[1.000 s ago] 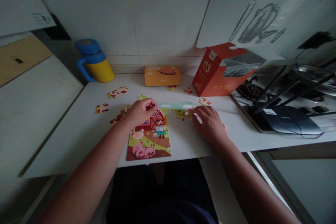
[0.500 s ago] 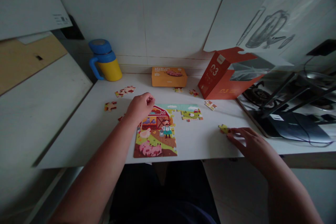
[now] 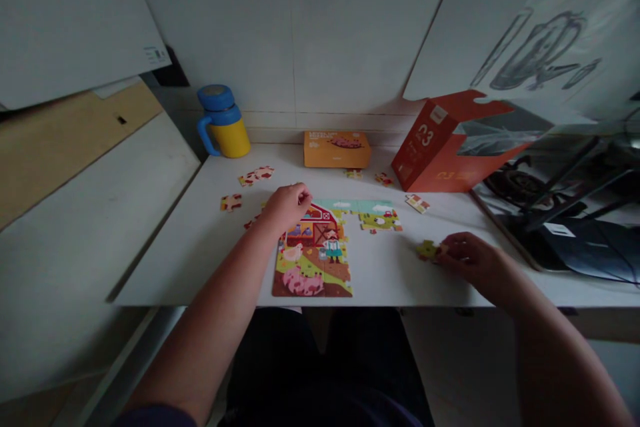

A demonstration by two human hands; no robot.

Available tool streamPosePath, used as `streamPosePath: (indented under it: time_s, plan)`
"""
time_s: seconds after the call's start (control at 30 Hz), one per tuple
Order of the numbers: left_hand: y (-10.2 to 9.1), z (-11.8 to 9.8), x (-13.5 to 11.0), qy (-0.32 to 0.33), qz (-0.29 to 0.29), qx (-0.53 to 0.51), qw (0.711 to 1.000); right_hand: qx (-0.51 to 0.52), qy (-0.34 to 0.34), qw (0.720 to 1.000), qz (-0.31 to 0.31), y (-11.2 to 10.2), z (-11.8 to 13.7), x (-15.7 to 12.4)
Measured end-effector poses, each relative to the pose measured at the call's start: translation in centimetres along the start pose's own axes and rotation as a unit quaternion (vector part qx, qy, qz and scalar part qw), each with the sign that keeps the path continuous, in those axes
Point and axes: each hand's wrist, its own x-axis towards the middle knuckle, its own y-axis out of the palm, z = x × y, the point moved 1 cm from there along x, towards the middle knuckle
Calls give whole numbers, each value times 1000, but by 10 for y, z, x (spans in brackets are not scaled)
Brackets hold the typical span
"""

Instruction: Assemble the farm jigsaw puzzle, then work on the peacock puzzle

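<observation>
A partly joined farm jigsaw puzzle (image 3: 313,257) lies on the white table, showing a barn, a farmer, a hen and a pig. Over its upper left corner is my left hand (image 3: 289,205), fingers curled together; whether anything is in them is hidden. My right hand (image 3: 467,257) pinches a yellow-green puzzle piece (image 3: 427,250) low over the table, right of the puzzle. A joined section with a sheep (image 3: 379,221) hangs from the sky strip at the puzzle's upper right. My left forearm partly covers a reddish puzzle piece (image 3: 251,221).
Loose pieces lie around: a spotted one (image 3: 257,176), a brown one (image 3: 231,202), a red one (image 3: 384,179) and a pale one (image 3: 417,203). Behind stand a blue-yellow flask (image 3: 227,127), an orange box (image 3: 337,150) and an open red box (image 3: 440,153). A stove (image 3: 525,193) is at right.
The view has shifted, so everything sits further right in the picture. My right hand's fingers are more curled around the puzzle piece. My left hand stays closed at the puzzle's upper left.
</observation>
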Motion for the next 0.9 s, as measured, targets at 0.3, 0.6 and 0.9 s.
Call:
streamPosePath:
  time_s: [0.3,0.6,0.9]
  plan:
    - [4,4,2,19,19,21,999,49,-5,999,10,49,62,-4]
    - [6,4,3,7,24,22,999,-7,-55,998,-33,77,95,6]
    - [5,3,3,14,29,29,999,8,-55,997,-57,82,106,0]
